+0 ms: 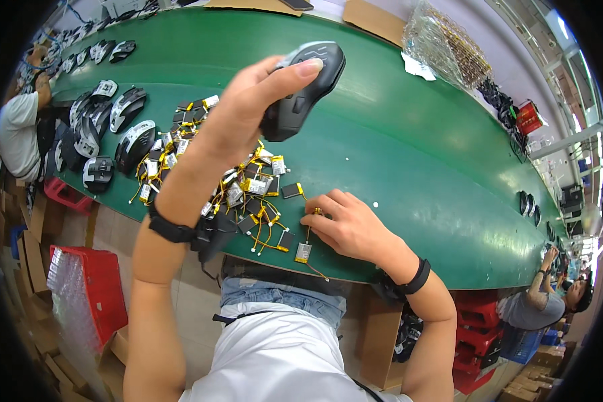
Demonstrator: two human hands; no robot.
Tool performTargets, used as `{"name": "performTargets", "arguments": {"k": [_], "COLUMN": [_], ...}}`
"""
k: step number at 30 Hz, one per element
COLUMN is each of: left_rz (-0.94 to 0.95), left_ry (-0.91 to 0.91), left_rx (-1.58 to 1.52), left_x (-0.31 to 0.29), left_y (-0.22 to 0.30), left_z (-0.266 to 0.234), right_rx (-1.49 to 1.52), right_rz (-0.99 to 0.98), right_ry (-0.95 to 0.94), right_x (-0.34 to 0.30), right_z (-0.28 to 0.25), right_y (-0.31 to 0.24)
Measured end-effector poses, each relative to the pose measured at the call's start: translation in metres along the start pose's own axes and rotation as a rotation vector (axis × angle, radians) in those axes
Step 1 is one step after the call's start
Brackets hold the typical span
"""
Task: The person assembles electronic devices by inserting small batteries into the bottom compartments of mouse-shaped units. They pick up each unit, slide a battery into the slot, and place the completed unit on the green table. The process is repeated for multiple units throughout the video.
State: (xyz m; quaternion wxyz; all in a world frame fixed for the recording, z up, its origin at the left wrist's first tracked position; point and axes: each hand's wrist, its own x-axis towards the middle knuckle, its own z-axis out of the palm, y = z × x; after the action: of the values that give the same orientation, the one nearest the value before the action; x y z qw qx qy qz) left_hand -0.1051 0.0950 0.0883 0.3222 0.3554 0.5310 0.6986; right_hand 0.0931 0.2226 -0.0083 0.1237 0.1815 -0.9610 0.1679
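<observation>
My left hand (248,94) is raised over the table, its thumb on top of a black computer mouse (301,90) with a grey edge; the hand is closed round it. Lower and to the right, my right hand (348,224) is at the tabletop with its fingers curled together. A bit of yellow and thin wire shows at its fingertips, apparently part of a small battery; most is hidden by the fingers. Close by lie one flat silver battery (303,252) with leads and another dark battery (292,190). A heap of wired batteries (254,186) spreads under and beside my left forearm.
Several black and silver mice (135,144) stand at the left of the green table (409,161). Clear plastic packing (442,40) and black cables (499,100) lie along the far edge. Co-workers sit at both ends. A red crate (104,295) stands on the floor at left.
</observation>
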Motion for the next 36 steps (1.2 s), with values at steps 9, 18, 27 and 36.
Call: {"name": "performTargets", "arguments": {"k": [9, 18, 27, 36], "left_rz": [-0.138, -0.097, -0.239, -0.259], "left_ry": [0.127, 0.060, -0.003, -0.018], "left_rx": [-0.467, -0.410, -0.621, -0.090], "left_x": [0.002, -0.010, -0.016, -0.016], "left_y": [-0.051, -0.079, -0.074, -0.067], "left_z": [-0.014, 0.012, 0.022, 0.012], "right_rx": [0.537, 1.282, 1.266, 1.037], "right_rz": [0.360, 0.564, 0.837, 0.845], "right_ry": [0.195, 0.498, 0.635, 0.623], "right_x": [0.017, 0.013, 0.011, 0.001], "right_z": [-0.023, -0.012, -0.004, -0.020], "right_y": [0.013, 0.006, 0.011, 0.015]}}
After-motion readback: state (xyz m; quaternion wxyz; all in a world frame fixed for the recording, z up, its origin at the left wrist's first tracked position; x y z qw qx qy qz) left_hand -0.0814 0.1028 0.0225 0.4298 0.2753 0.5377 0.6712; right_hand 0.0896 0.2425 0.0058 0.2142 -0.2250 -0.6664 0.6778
